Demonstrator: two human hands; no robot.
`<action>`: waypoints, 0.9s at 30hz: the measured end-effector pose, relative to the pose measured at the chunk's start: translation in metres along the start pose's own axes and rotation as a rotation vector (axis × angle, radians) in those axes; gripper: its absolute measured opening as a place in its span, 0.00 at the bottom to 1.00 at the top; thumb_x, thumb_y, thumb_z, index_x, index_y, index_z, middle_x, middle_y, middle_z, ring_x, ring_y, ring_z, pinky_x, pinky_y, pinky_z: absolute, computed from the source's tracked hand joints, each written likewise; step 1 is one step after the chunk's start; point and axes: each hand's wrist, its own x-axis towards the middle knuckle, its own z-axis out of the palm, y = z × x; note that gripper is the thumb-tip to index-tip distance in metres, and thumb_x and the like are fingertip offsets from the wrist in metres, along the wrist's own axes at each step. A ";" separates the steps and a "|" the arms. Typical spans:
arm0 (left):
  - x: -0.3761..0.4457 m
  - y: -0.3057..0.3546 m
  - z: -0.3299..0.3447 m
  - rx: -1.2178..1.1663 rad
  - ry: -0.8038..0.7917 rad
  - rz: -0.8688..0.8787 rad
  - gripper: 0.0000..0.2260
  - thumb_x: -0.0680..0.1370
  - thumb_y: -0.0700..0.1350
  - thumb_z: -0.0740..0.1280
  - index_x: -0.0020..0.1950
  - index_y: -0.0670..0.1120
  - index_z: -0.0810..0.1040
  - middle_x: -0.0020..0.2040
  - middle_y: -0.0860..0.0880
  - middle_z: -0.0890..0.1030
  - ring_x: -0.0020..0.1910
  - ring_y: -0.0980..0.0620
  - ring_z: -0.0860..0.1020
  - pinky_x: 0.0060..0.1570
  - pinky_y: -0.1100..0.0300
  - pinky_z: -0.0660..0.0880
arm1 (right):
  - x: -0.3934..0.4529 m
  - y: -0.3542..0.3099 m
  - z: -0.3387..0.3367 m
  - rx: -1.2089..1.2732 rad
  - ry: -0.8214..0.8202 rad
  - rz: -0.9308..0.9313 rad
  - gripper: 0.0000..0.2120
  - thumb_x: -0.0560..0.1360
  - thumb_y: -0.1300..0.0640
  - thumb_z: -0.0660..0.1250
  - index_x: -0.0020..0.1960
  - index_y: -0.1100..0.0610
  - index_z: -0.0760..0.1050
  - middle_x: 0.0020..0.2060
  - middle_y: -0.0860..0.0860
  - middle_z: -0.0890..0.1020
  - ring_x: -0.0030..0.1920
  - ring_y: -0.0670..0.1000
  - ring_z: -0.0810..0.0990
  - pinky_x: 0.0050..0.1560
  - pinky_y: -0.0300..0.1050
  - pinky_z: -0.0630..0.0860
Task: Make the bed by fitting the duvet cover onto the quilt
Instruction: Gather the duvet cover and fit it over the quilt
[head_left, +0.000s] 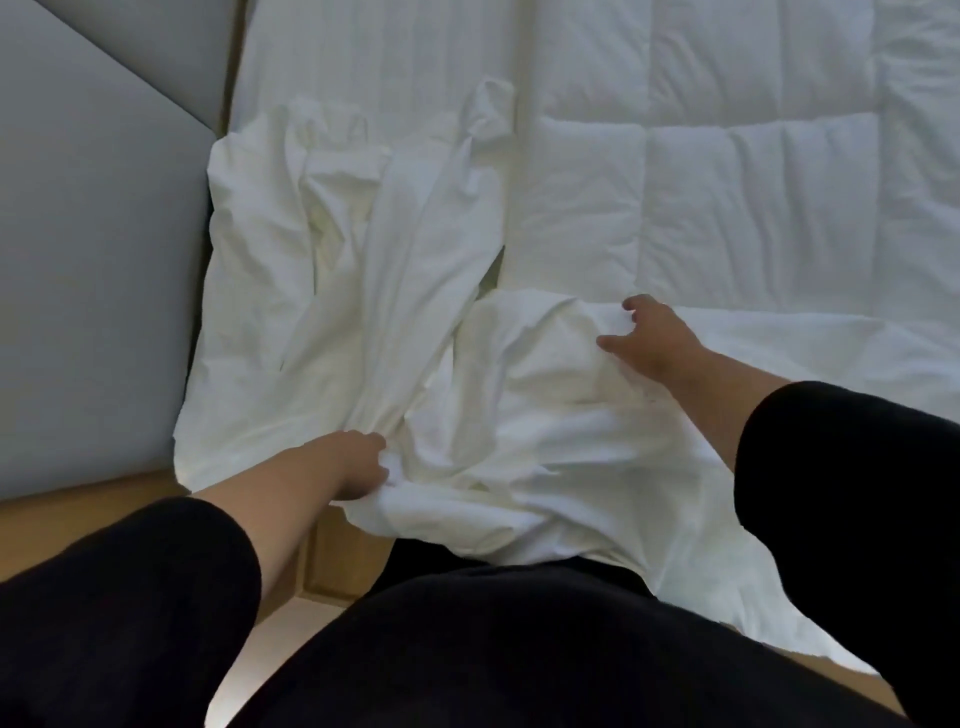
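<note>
Soft, even light falls across the scene, brightest on the white bedding (701, 171) toward one o'clock, with no glare. Folds in the crumpled cover (363, 270) cast faint grey shadows. The black sleeves toward six o'clock lose all detail. Everything looks slightly soft, and straight lines bend near the edges.

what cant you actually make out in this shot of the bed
Head view, the only one:
- Left hand: fingertips buried in the bunched duvet cover, so the exact grip is hidden.
- Right hand: fingers curl at a fold, but whether they pinch it is unclear.
- Quilt: cut off by the top and right edges; its near end lies under the cover.
- The cover's opening: lost among white folds.
</note>
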 end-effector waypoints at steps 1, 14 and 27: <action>0.002 -0.002 0.000 -0.035 0.041 0.004 0.24 0.85 0.53 0.55 0.80 0.50 0.59 0.75 0.45 0.68 0.71 0.44 0.70 0.66 0.52 0.68 | 0.008 0.006 -0.003 0.006 -0.052 0.035 0.40 0.72 0.42 0.74 0.77 0.53 0.61 0.72 0.56 0.71 0.69 0.59 0.73 0.66 0.53 0.71; -0.016 0.043 -0.097 0.119 0.471 0.577 0.47 0.72 0.68 0.70 0.82 0.57 0.49 0.81 0.58 0.55 0.81 0.52 0.51 0.77 0.48 0.57 | -0.187 -0.111 -0.033 -0.257 -0.828 -0.589 0.08 0.71 0.58 0.72 0.43 0.48 0.75 0.40 0.44 0.79 0.41 0.45 0.78 0.45 0.42 0.75; -0.127 0.064 -0.196 0.072 1.020 0.555 0.05 0.76 0.43 0.65 0.41 0.46 0.70 0.42 0.44 0.79 0.44 0.39 0.78 0.43 0.48 0.75 | -0.219 -0.049 -0.167 -0.465 -0.218 -0.193 0.15 0.67 0.50 0.70 0.52 0.50 0.76 0.49 0.48 0.83 0.50 0.54 0.82 0.51 0.49 0.79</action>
